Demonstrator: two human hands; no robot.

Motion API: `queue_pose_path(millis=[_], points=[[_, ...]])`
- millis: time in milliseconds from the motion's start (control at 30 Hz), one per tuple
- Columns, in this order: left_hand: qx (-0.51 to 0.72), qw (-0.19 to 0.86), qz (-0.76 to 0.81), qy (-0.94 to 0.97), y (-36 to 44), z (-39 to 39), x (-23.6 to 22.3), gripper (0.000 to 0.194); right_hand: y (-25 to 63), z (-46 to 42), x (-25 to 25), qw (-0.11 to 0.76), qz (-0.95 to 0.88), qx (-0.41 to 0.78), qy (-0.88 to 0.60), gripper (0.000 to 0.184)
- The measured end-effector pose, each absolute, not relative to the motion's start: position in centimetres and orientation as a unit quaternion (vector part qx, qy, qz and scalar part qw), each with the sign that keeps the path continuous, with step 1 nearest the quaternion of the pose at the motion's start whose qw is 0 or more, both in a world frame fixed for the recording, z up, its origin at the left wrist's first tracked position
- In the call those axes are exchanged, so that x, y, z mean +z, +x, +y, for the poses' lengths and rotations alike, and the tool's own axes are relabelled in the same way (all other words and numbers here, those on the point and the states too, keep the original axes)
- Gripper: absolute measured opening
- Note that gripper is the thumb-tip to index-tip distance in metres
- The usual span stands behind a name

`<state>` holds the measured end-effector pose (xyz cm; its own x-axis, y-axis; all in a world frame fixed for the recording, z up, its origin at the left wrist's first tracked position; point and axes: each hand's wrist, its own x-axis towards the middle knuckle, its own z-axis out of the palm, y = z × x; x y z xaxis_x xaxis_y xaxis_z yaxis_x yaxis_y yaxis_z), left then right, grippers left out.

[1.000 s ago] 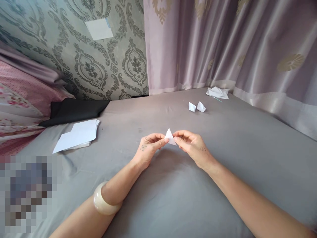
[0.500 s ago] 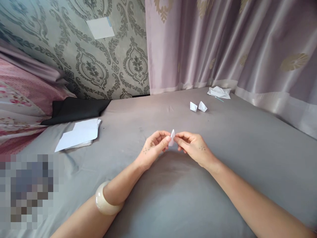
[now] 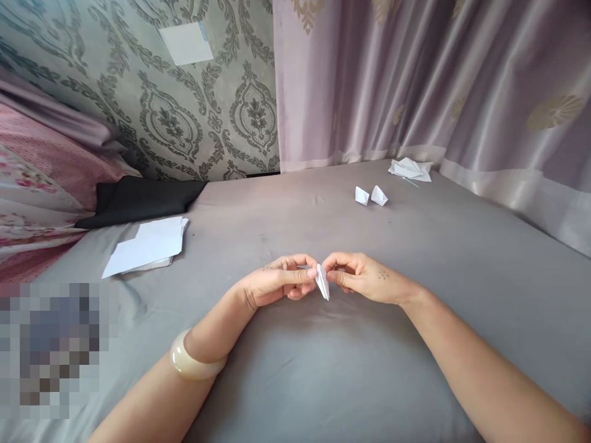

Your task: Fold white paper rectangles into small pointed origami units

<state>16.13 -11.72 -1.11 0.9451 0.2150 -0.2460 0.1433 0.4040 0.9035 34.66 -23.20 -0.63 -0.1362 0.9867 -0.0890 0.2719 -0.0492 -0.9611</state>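
Observation:
A small piece of folded white paper (image 3: 323, 284) is held over the grey sheet (image 3: 286, 221), its pointed end slanting down toward me. My left hand (image 3: 289, 279) pinches its left side between thumb and fingers. On the other side, the thumb and fingertips of my right hand (image 3: 351, 275) close on the paper's upper edge. Farther off to the right, two small folded white paper pieces (image 3: 362, 195) (image 3: 379, 195) stand side by side on the sheet.
A stack of white paper (image 3: 150, 243) lies at the left, near a black cloth (image 3: 143, 200). More folded white paper (image 3: 410, 168) and a thin greenish stick (image 3: 410, 183) lie by the curtain (image 3: 360, 80). A white sheet (image 3: 186, 44) is on the patterned wall (image 3: 249, 117).
The folded paper has turned: its point stood upward before and now slants downward. Both hands have dropped slightly, and my left wrist has rotated.

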Motion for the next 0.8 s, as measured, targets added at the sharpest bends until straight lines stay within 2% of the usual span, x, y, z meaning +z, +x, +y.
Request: queue_pose_path(millis=[133, 233, 467, 633, 800], points=[[-0.06, 0.793, 0.136, 0.591, 15.7, -11.3, -1.0, 0.031, 34.7, -23.3, -0.6, 0.353, -0.603, 0.495, -0.517, 0.026], [-0.066, 0.772, 0.143, 0.615, 15.7, -11.2, -1.0, 0.031, 34.9, -23.4, -0.4, 0.355, -0.593, 0.503, -0.519, 0.026], [0.049, 0.733, 0.153, 0.661, 16.3, -11.4, -1.2, 0.023, 34.9, -23.7, 0.3, 0.346, -0.566, 0.522, -0.536, 0.026], [0.14, 0.684, 0.179, 0.693, 16.7, -11.3, -1.9, 0.021, 34.6, -23.1, -0.8, 0.382, -0.563, 0.41, -0.607, 0.025], [0.227, 0.652, 0.206, 0.694, 17.0, -11.6, -2.0, 0.02, 34.2, -22.4, -2.2, 0.47, -0.523, 0.321, -0.635, 0.024]])
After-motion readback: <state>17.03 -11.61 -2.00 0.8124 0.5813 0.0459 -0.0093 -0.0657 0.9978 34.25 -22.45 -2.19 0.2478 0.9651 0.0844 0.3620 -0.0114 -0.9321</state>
